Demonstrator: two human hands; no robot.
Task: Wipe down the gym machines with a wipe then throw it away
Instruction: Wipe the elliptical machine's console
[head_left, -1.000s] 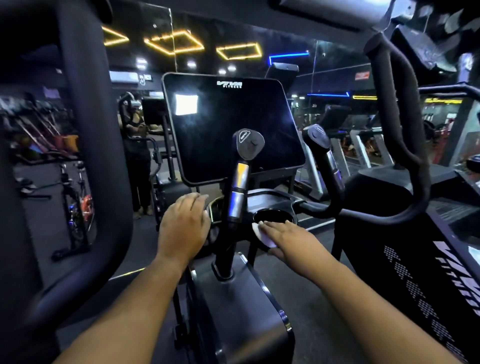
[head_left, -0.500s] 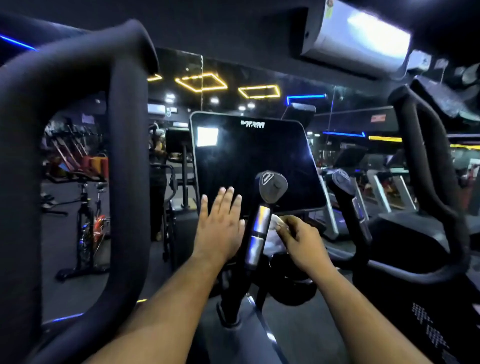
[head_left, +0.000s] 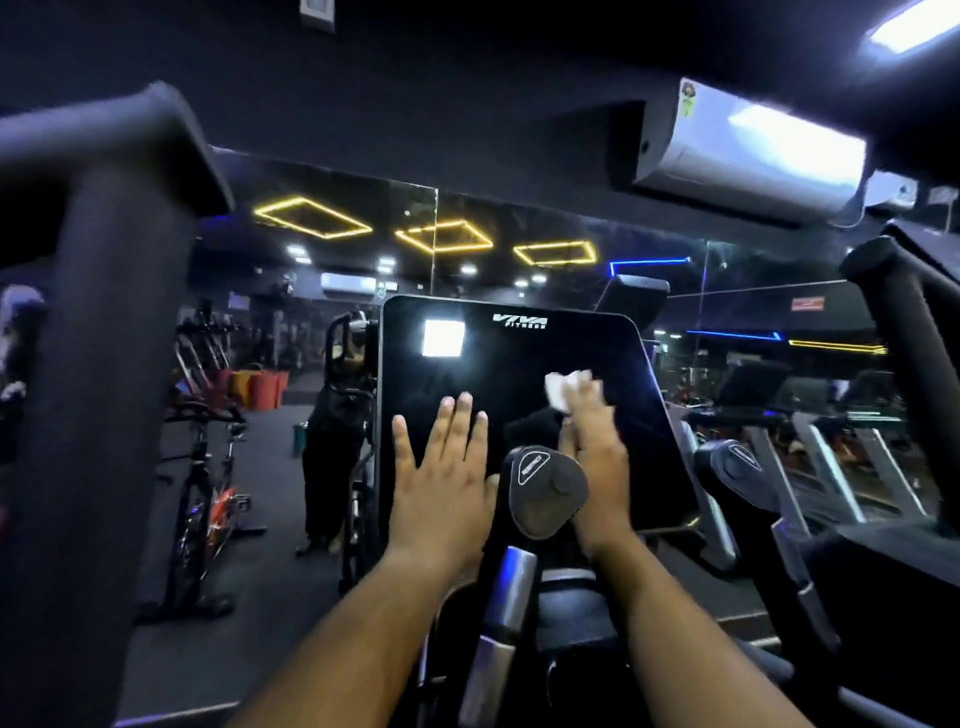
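— Pressing on the dark console screen (head_left: 519, 374) with both palms, are we?

— Nearly. Our left hand (head_left: 441, 467) lies flat on the lower left of the glass, fingers straight and spread, holding nothing. Our right hand (head_left: 597, 457) has its fingers stretched upward too, pushing the white wipe (head_left: 563, 389) against the screen; the wipe sits crumpled under and beyond the fingertips, right of the middle.

— What gets between us and the screen?

— A grip post with a rounded black cap (head_left: 545, 491) rises between our wrists and covers part of the right hand's heel and the screen's lower edge. A second capped grip (head_left: 737, 467) stands just right of the console.

— And around us?

— A thick padded handlebar (head_left: 104, 364) fills the left side, close to us, and another padded bar (head_left: 914, 332) curves down on the right. Above right hangs a white air conditioner (head_left: 748, 150). Behind the console a mirror wall (head_left: 519, 228) shows yellow and blue light strips. Spin bikes (head_left: 208, 467) stand on the floor to the left, treadmills (head_left: 831, 457) to the right.

— Is a figure standing there?

— Someone dark beside the screen's left edge; we cannot tell more.
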